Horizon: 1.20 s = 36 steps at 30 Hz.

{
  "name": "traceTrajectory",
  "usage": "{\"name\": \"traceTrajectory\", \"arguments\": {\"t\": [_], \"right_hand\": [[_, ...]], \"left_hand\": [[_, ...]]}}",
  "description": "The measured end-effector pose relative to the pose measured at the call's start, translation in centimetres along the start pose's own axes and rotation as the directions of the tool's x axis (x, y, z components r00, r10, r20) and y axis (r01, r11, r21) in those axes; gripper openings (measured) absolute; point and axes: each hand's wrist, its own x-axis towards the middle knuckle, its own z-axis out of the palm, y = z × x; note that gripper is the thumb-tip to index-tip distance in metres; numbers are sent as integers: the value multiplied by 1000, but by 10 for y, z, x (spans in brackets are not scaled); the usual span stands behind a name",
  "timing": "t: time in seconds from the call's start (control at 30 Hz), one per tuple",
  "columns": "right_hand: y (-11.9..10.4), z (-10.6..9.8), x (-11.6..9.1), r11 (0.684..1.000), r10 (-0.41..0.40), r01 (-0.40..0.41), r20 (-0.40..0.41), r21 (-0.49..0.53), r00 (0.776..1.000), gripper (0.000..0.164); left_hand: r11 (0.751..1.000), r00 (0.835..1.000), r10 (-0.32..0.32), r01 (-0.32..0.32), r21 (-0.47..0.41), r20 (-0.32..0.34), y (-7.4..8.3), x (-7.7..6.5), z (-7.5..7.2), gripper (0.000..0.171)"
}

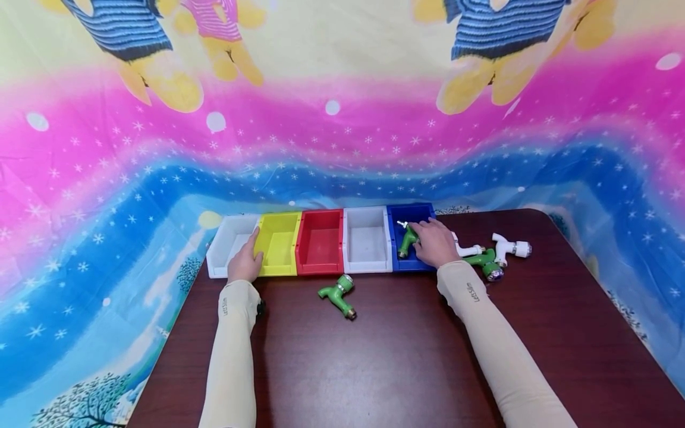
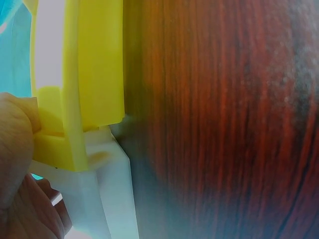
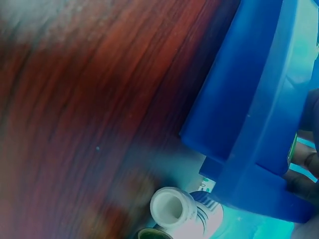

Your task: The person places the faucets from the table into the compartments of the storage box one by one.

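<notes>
My right hand (image 1: 436,242) reaches over the right wall of the blue bin (image 1: 397,261) and holds a green tap (image 1: 408,241) inside it. In the right wrist view the fingers (image 3: 305,154) are partly hidden by the bin's wall, with a sliver of green beside them. My left hand (image 1: 245,261) rests across the adjoining walls of the left white bin (image 1: 218,267) and the yellow bin (image 1: 280,268). Its index finger lies straight along the edge; the thumb is on the yellow side. A second green tap (image 1: 338,295) lies on the table in front of the bins.
Between the yellow and blue bins stand a red bin (image 1: 320,267) and another white bin (image 1: 367,266), all in one row. Right of my right hand lie white taps (image 1: 511,248) and a green tap (image 1: 484,260) on the dark wooden table (image 1: 374,368). A printed cloth (image 1: 332,137) hangs behind.
</notes>
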Motion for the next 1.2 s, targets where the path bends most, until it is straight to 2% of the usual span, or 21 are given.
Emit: {"name": "traceTrajectory", "arguments": {"t": [0.43, 1.2], "right_hand": [[1, 3, 2, 1000, 12, -12, 28, -11, 1000, 55], [2, 7, 3, 999, -25, 25, 11, -44, 1000, 50]], "left_hand": [[1000, 1000, -2, 2, 3, 0, 0, 0, 1, 72], [1000, 1000, -4, 3, -14, -6, 0, 1, 1, 73]]}}
